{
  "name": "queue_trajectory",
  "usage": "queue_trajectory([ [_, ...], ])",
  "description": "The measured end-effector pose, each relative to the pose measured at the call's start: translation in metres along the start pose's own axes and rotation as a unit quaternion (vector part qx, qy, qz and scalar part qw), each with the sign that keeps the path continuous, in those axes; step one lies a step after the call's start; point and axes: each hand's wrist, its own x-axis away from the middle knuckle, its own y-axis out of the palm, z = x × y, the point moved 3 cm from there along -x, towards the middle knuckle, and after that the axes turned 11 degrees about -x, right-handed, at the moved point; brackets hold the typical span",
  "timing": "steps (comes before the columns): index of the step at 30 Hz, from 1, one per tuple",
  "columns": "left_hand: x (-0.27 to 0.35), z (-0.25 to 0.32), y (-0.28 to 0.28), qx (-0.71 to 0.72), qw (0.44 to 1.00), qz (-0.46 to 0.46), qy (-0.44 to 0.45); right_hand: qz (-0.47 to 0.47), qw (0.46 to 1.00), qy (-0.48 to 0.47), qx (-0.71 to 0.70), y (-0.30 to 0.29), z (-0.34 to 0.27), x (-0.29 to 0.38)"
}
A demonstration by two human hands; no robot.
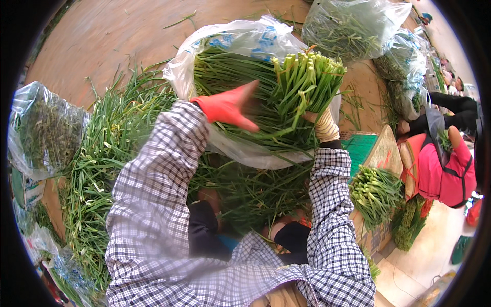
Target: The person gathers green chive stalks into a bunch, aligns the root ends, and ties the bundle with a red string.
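Note:
My left hand (230, 107), in a red glove, is blurred, with fingers and thumb spread and nothing held. It hovers over long green leaves in an open clear plastic bag (184, 73) with blue print. At the bag's right side, my right hand (324, 124) wears a striped glove and grips the near side of a bundle of cut green stalks (307, 76), apparently garlic chives. The bundle's pale cut ends point up, and its leaves merge with those in the bag. Part of the right hand's fingers is hidden among the leaves.
Loose green leaves (115, 153) are heaped at left beside a filled plastic bag (46, 130). Another filled bag (341, 34) stands at the far right. Stalk bundles (376, 192) lie on a board at right, near a person in pink (441, 169).

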Motion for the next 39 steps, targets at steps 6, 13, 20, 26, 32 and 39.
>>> queue_trajectory([
  [6,-0.066,0.101,-0.008,0.503,0.863,0.034,0.028,0.033,0.922,-0.231,0.31,0.013,-0.099,0.021],
  [13,-0.055,0.234,-0.13,0.154,0.882,0.33,0.3,0.179,0.677,-0.146,0.698,-0.003,-0.258,0.032],
  [20,-0.048,0.263,-0.067,0.742,0.565,0.305,0.192,-0.046,0.871,-0.265,0.411,0.002,-0.377,0.041],
  [26,-0.054,0.279,0.067,0.91,0.32,0.237,0.116,-0.224,0.808,0.137,0.527,0.012,-0.331,0.051],
  [32,-0.05,0.249,0.141,0.951,0.223,0.213,-0.011,-0.329,0.698,0.359,0.526,0.028,-0.239,0.03],
  [39,-0.034,0.161,0.2,0.934,0.246,0.247,-0.084,-0.407,0.634,0.369,0.544,0.088,-0.167,0.008],
])
